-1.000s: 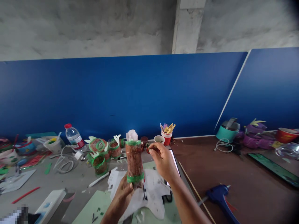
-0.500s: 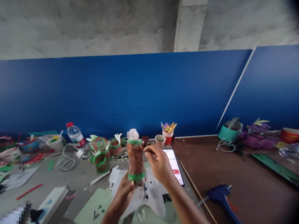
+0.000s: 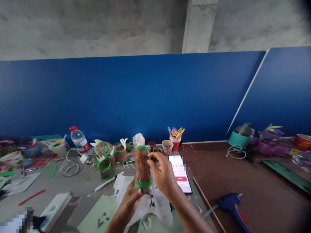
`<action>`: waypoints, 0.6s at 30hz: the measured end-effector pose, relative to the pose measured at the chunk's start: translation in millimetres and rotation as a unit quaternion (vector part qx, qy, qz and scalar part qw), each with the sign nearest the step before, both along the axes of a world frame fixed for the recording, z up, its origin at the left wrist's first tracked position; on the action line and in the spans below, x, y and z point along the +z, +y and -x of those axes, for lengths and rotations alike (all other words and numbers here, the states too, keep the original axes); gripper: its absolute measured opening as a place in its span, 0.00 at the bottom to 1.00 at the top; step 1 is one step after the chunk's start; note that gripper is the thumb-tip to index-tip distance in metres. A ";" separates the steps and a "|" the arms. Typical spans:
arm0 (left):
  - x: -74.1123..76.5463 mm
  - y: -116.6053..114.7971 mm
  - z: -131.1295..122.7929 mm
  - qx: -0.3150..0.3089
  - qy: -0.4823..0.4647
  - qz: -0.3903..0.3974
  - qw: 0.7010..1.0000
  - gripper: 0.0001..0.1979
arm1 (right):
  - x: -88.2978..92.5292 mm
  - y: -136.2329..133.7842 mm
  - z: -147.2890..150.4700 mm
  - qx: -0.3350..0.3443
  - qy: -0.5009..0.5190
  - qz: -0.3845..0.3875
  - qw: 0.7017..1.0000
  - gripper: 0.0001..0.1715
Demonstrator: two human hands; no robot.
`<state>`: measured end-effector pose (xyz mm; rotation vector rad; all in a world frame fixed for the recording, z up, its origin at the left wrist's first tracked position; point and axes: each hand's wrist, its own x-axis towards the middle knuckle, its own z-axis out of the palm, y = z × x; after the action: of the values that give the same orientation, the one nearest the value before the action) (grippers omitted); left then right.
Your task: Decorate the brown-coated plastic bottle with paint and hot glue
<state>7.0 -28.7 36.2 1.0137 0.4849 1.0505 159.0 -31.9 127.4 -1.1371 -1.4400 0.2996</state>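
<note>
My left hand [image 3: 131, 198] grips the bottom of an upright plastic bottle [image 3: 142, 165] covered in reddish-brown material, with green bands at top and bottom and a white piece on its cap. My right hand [image 3: 162, 173] is at the bottle's right side, thumb and forefinger pinched together against its upper part; what they pinch is too small to make out. Under the hands lie white paper scraps [image 3: 157, 204] on a pale green sheet [image 3: 97, 215].
A phone [image 3: 180, 174] with a lit screen lies right of my hands. A blue glue gun [image 3: 230, 207] and a thin stick [image 3: 206, 202] lie on the brown table. Similar green-banded jars [image 3: 107, 160], a water bottle [image 3: 79, 140], cups [image 3: 175, 140], cables and craft litter crowd the left.
My right hand has moved left from beside the small cups to the bottle's upper side, uncovering the phone. The bottle stays upright in my left hand.
</note>
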 end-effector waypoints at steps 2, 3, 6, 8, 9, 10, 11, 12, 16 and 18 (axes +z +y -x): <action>0.4 -0.1 0.0 -0.001 0.001 -0.002 1.000 0.21 | -0.4 -0.4 0.4 0.010 -0.009 -0.016 1.000 0.09; 0.7 0.0 0.0 -0.002 0.001 -0.003 1.000 0.20 | -0.3 -0.6 0.4 0.014 -0.012 -0.023 1.000 0.08; 1.3 0.1 -0.1 -0.003 0.004 -0.004 1.000 0.18 | 0.2 -0.7 0.0 0.017 -0.016 -0.035 0.999 0.09; 1.9 -0.1 -0.2 -0.004 0.002 -0.002 1.000 0.18 | 0.3 -0.6 -0.3 0.016 -0.017 -0.035 0.999 0.09; 2.4 -0.3 -0.3 -0.004 0.000 -0.001 1.000 0.19 | 0.3 -0.5 -0.4 0.015 -0.017 -0.034 0.999 0.09; 3.1 -0.6 -0.4 -0.004 -0.001 -0.001 1.000 0.20 | 0.2 -0.3 -0.5 0.014 -0.018 -0.035 0.999 0.09; 3.8 -0.9 -0.6 -0.005 -0.002 -0.001 1.000 0.20 | 0.2 -0.2 -0.5 0.013 -0.019 -0.036 0.999 0.09; 4.6 -1.2 -0.7 -0.007 -0.003 -0.002 1.000 0.21 | 0.2 0.0 -0.5 0.013 -0.022 -0.038 0.999 0.09; 6.5 -2.4 -1.2 -0.011 -0.007 -0.006 1.000 0.22 | 0.8 0.3 -0.1 0.014 -0.032 -0.048 0.998 0.09; 5.8 -2.8 -1.3 -0.009 -0.009 0.000 1.000 0.22 | 1.1 0.2 0.3 0.012 -0.034 -0.055 0.998 0.09</action>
<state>8.3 -31.5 42.1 1.0066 0.4614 1.0427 158.7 -31.7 128.6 -1.0507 -1.5129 0.1975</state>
